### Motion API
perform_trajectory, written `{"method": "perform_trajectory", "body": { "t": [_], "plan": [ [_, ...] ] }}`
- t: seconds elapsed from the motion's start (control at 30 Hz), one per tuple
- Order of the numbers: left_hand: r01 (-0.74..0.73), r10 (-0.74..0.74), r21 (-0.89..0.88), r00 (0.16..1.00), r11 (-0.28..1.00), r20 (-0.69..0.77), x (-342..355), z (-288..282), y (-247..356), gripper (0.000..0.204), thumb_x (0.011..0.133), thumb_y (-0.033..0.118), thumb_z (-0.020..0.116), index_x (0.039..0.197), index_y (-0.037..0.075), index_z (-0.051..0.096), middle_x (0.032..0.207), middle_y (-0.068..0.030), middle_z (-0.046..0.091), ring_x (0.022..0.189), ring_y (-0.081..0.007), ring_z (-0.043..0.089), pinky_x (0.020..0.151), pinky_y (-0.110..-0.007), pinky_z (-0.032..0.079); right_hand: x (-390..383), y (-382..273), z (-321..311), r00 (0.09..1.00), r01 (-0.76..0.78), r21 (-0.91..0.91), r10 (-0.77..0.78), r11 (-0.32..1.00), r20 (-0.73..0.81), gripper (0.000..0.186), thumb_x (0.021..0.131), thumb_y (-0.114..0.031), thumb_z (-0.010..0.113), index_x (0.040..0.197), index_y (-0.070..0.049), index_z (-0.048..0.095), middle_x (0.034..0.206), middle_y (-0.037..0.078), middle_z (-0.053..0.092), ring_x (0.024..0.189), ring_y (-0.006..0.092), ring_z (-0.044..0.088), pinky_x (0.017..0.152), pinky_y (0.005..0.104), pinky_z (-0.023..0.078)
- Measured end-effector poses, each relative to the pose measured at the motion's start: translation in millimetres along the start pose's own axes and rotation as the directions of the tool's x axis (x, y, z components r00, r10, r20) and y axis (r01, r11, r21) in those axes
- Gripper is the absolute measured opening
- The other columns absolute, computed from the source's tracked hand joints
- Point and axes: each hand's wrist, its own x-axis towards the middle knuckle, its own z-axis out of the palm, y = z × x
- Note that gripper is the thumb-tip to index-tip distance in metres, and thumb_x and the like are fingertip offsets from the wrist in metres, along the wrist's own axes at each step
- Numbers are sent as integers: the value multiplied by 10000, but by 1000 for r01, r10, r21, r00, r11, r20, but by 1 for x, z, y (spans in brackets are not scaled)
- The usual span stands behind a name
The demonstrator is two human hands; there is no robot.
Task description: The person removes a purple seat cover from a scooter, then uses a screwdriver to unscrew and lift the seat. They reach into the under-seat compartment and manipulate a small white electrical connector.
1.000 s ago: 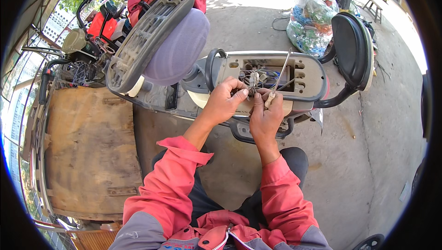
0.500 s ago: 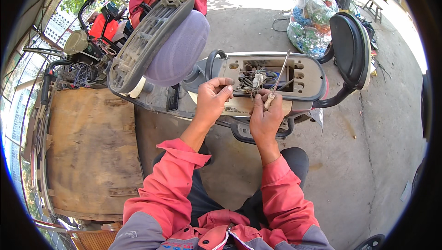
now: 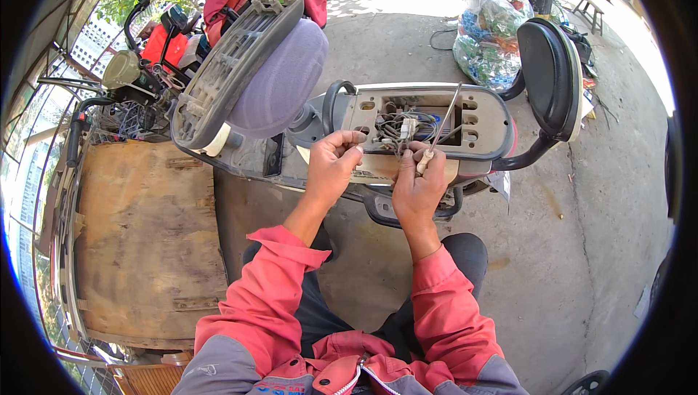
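My right hand (image 3: pixel 419 190) is closed around a screwdriver (image 3: pixel 446 117), its pale handle in my fingers and its thin metal shaft pointing up and away. Thumb and forefinger of that hand also lie against wires at the near rim of an opened compartment. Tangled wires (image 3: pixel 392 127) and a white connector (image 3: pixel 408 125) fill this compartment in the scooter's body (image 3: pixel 491 131). To the left, my left hand (image 3: pixel 331 170) is pinched together beside the rim; whatever it holds, if anything, is too small to make out.
The scooter's lilac-covered seat (image 3: pixel 280 82) is tilted up at the left, and a black backrest (image 3: pixel 549 79) rises at the right. A wooden board (image 3: pixel 145 242) lies near left. Beyond the scooter stands a clear bag of refuse (image 3: pixel 491 39) by a post.
My left hand has dropped slightly nearer to me, its fingertips lower against the compartment rim. The right hand keeps its hold on the screwdriver almost unmoved.
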Motion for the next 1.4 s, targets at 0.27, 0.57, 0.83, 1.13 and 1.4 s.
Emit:
{"method": "perform_trajectory", "body": {
  "t": [0.27,0.57,0.83,1.13,1.4],
  "plan": [
    [-66,62,188,998,980,27,-10,1,0,193,885,18,637,1043,-65,711,838,8,630,697,-43,545,632,-222,434,1,-5,-1,999,-29,2,29,1000,-23,148,928,13,671,967,-11,530,895,100,697,662,160,614,617,305,496],
    [-235,246,428,969,873,29,-11,6,13,147,873,38,663,967,-55,726,900,-93,617,725,-151,596,672,-283,479,3,-3,-2,1000,3,12,-2,1000,-27,150,928,3,688,951,-22,542,836,64,683,627,123,578,580,282,469],
    [-516,532,558,833,650,151,-1,17,27,156,885,53,670,1007,-26,728,1024,-106,649,846,-190,636,747,-304,504,1,-8,-2,1000,-22,41,21,999,5,142,922,26,687,963,-19,559,780,49,654,598,101,556,555,273,455],
    [-349,282,605,937,715,206,31,30,35,354,917,200,732,1161,-53,691,977,-193,741,894,-270,711,809,-364,550,0,-1,-6,992,104,-17,-102,994,78,168,898,25,708,996,-17,579,871,94,687,679,194,619,629,316,499],
    [-89,16,335,977,938,214,44,29,18,461,866,107,797,1202,-149,612,1029,-188,741,918,-162,698,779,-297,562,2,0,-9,978,146,4,-145,989,153,195,871,52,688,1038,-15,614,932,146,706,792,288,705,700,358,539]
  ]
}}
